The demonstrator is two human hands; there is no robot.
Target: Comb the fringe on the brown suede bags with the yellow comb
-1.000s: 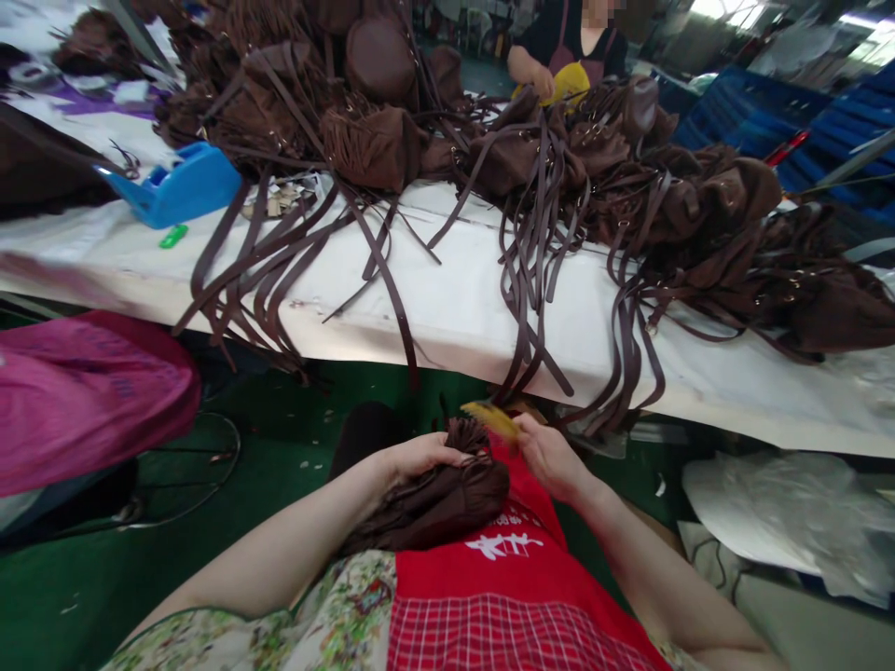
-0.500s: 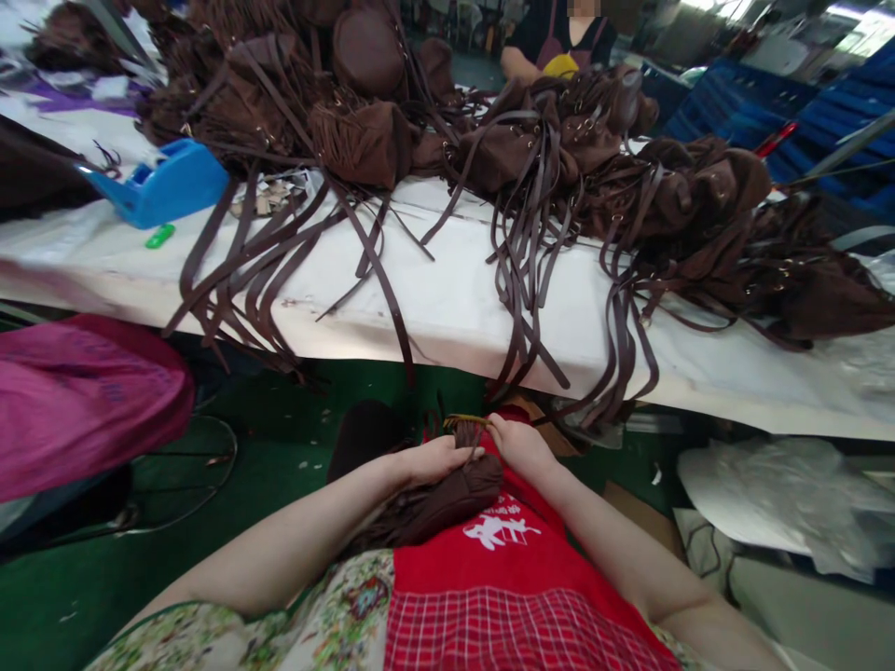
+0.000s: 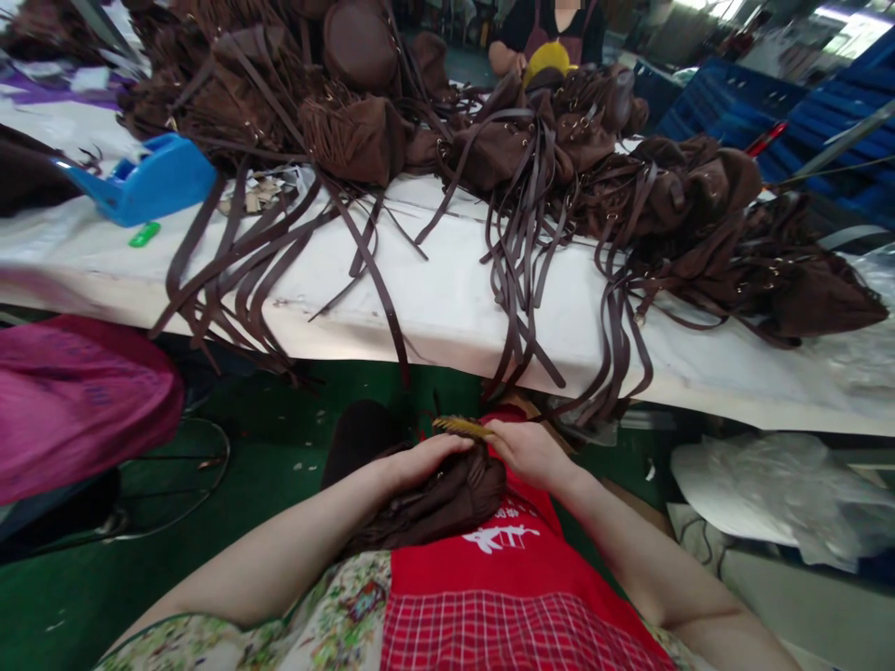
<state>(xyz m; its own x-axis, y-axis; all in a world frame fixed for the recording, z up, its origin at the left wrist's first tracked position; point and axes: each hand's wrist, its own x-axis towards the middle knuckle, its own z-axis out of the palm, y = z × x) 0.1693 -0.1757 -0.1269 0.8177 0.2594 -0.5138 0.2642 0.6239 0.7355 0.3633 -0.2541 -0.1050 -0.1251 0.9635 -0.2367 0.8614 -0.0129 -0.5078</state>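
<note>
At lower centre of the frame, see bag point(image 3: 465, 499) under left hand point(image 3: 430, 458), with fingers together, too hidden to tell if clamped; likely soft, light, best held by the bunched top; see comb point(image 3: 458, 427) pinched in right hand point(image 3: 528, 451)

Suede-like bags point(image 3: 384, 140) are showing a matt nap along the far edge of the tabletop point(image 3: 447, 289); smooth, leather-like straps point(image 3: 617, 331) are overhanging its near edge, below which a held bag point(image 3: 454, 494) is appearing matt.

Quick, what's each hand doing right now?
Left hand: closed, holding the brown bag on the lap.
Right hand: closed, holding the yellow comb.
</note>
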